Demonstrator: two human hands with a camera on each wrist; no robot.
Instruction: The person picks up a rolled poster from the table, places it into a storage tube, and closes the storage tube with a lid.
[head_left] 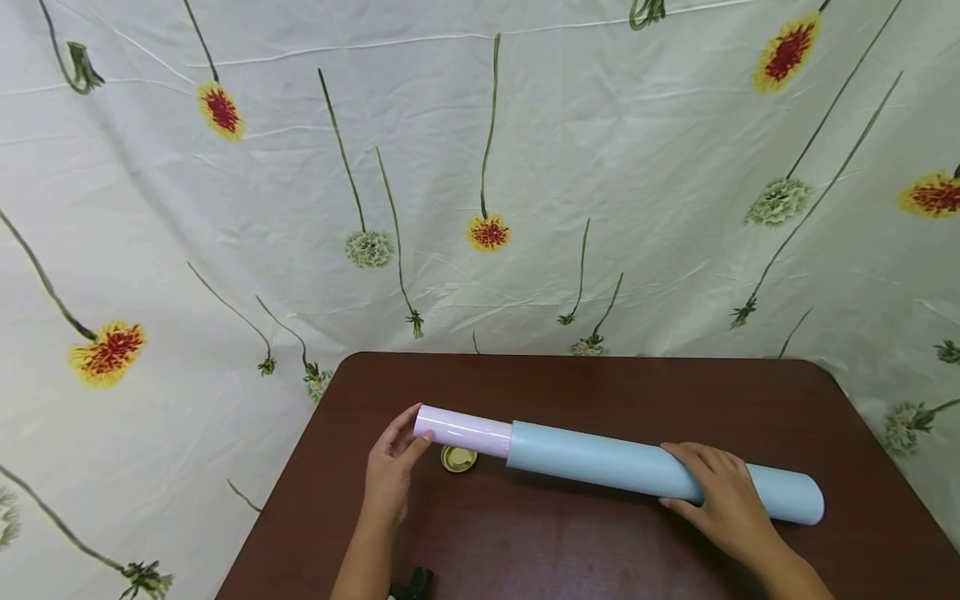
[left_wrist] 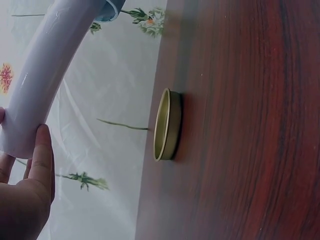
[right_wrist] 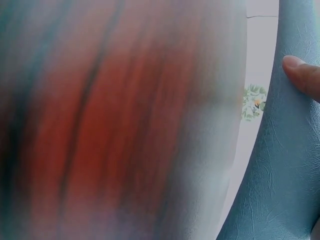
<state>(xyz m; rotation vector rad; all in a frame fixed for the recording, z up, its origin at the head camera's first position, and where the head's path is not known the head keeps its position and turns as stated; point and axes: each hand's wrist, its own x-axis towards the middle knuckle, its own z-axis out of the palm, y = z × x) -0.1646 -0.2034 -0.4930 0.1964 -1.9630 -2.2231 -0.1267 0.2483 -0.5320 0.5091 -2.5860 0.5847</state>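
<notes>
While the right hand (head_left: pixel 723 500) curls round the light-blue textured tube (head_left: pixel 600 457), seemingly to steady it over the brown table (head_left: pixel 585 550), the left hand (head_left: pixel 390 471) pinches the projecting lilac inner tube (head_left: pixel 467 431) at its end, probably for keeping both aligned.

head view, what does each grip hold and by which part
The left grip pinches the lilac tube at its left end; the right grip holds the blue tube just right of its middle.
</notes>
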